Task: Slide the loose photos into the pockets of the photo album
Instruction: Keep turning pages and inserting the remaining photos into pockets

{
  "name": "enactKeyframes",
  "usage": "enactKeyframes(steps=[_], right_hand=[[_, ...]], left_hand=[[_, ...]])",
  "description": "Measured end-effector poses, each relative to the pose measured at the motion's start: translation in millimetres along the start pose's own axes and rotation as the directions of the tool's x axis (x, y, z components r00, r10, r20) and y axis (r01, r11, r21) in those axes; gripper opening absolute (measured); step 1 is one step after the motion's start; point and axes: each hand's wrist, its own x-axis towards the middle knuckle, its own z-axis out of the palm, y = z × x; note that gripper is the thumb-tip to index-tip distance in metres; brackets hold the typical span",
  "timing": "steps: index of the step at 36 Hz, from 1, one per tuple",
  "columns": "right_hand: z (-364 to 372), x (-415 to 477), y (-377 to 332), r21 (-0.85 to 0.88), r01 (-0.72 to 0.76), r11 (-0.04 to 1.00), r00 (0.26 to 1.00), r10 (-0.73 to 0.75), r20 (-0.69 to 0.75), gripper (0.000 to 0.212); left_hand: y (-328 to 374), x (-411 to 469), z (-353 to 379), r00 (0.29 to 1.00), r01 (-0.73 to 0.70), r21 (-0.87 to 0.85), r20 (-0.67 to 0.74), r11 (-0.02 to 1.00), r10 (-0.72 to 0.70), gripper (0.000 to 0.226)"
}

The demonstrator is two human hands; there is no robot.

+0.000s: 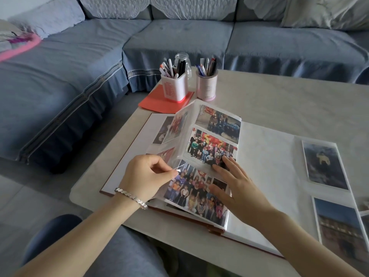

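A large photo album (265, 168) lies open on the table. One clear pocket page (211, 148) stands half raised in the middle, with three group photos in its pockets. My left hand (147, 176) pinches the plastic edge of that page near its lower pocket. My right hand (235, 186) lies flat with straight fingers on the page, fingertips on the middle group photo (209, 148). On the album's right page sit a dark photo (323, 164) and a building photo (341, 224).
Two pen holders (175, 84) (206, 84) and a glass jar (182, 57) stand at the table's far left corner, on and beside a red folder (157, 100). A blue sofa (179, 37) wraps around the table. More photos show at the right edge (364, 206).
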Motion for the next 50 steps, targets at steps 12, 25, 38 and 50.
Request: enactKeyframes(steps=[12, 25, 38, 50], right_hand=[[2.9, -3.7, 0.0, -0.005, -0.008, 1.0, 1.0, 0.008, 0.026, 0.076], [4.9, -3.0, 12.1, 0.072, 0.037, 0.997, 0.999, -0.035, -0.036, 0.082], [1.0, -4.7, 7.0, 0.071, 0.007, 0.997, 1.0, -0.007, 0.004, 0.069], [2.1, -4.0, 9.1, 0.062, 0.013, 0.998, 1.0, -0.013, 0.005, 0.07]], left_hand=[[-14.3, -3.3, 9.0, 0.996, -0.069, 0.023, -0.047, 0.997, 0.07, 0.015], [-21.3, -4.1, 4.7, 0.979, -0.198, -0.014, -0.054, 0.98, 0.197, 0.016], [-16.9, -4.2, 5.9, 1.0, 0.0, -0.086, -0.03, 0.996, -0.003, 0.018], [-13.0, -2.3, 2.5, 0.997, -0.065, -0.039, 0.043, 0.997, 0.066, 0.017]])
